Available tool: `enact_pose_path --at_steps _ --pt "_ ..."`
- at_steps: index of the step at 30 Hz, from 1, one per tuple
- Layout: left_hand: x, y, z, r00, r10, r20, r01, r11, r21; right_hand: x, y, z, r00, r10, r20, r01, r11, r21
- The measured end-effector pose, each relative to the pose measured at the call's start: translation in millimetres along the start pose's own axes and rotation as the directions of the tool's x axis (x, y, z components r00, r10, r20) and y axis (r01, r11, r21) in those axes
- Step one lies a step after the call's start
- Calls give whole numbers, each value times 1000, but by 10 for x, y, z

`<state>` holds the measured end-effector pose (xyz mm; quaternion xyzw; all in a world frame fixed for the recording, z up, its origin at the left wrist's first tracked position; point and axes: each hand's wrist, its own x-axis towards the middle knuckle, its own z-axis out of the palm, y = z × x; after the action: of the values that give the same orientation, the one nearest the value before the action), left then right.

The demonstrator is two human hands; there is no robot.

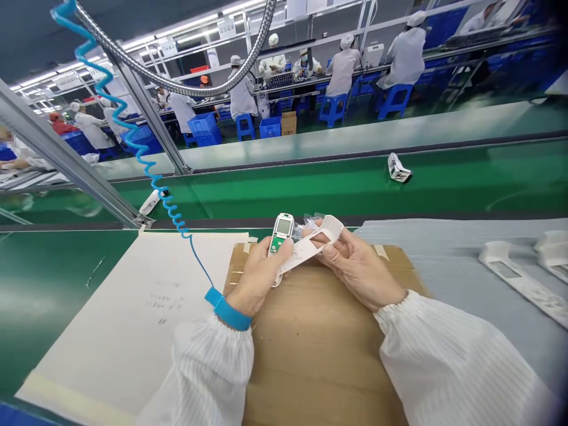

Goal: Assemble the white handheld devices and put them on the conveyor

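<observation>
In my left hand is an opened handset, its small grey screen and green circuit board bare. My left thumb lies across its lower part, and a blue wrist strap with a coiled cord circles that wrist. My right hand grips a white plastic front cover with a window cut-out, tilted across the lower end of the handset. Crumpled clear film shows behind the cover, partly hidden by my right fingers. Both hands are above a brown cardboard sheet.
More white covers lie on grey foam sheeting at right. A paper sheet is at left. Beyond runs a green conveyor belt carrying white handset parts. A metal post rises at left. Co-workers sit at farther benches.
</observation>
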<state>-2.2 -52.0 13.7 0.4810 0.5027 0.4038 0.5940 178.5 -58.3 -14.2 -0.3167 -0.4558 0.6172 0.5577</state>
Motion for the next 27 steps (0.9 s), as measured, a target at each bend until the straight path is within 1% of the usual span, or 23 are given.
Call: enact_pose_path --at_steps 3,5,6,7,9,11,13,16,18,20,21,22,24,25,26,27 --pt "43 -17 -32 989 49 -141 -45 999 30 9 -6 -14 1000 1 -22 -1 1000 14" --pt "55 -16 -61 965 159 -207 -137 983 119 18 -7 -27 998 -1 -62 1 1000 2" --pt "50 -13 -68 948 237 -211 -200 963 182 22 -5 -29 997 -3 -82 2 1000 -10" --pt "38 -11 -68 930 314 -192 -266 933 242 25 -2 -27 995 -8 -99 6 1000 -20" --pt "1 -17 -39 899 428 -92 -382 869 315 25 3 -13 994 -15 -112 12 1000 -29" --pt "-37 -44 16 884 468 7 -443 832 332 19 6 3 994 -13 -106 10 999 -37" --pt "-62 -81 72 875 482 53 -470 817 333 8 3 10 995 -8 -102 2 998 -59" --pt "-91 -109 123 867 493 67 -486 810 329 -4 -12 19 993 -26 -116 14 995 -102" --pt "-127 -95 145 857 507 87 -498 774 392 -11 -31 51 990 -38 -137 27 996 -82" --pt "-182 -68 182 845 520 126 -503 691 519 -21 -61 111 988 2 -156 3 999 38" --pt "-212 -56 211 849 503 160 -490 639 593 -27 -79 145 984 45 -173 -23 991 130" --pt "-241 -47 246 862 467 196 -468 585 662 -33 -98 175 976 101 -193 -55 972 229" --pt "-289 -43 325 893 354 277 -428 483 764 -45 -133 209 948 212 -239 -104 912 396" --pt "-304 -48 362 901 309 304 -419 442 793 -50 -148 207 935 252 -252 -119 887 445" --pt "-312 -56 393 902 293 318 -420 415 807 -54 -162 195 927 274 -256 -128 872 472" --pt "-311 -67 411 897 302 324 -428 404 808 -55 -177 175 925 285 -251 -136 866 482"
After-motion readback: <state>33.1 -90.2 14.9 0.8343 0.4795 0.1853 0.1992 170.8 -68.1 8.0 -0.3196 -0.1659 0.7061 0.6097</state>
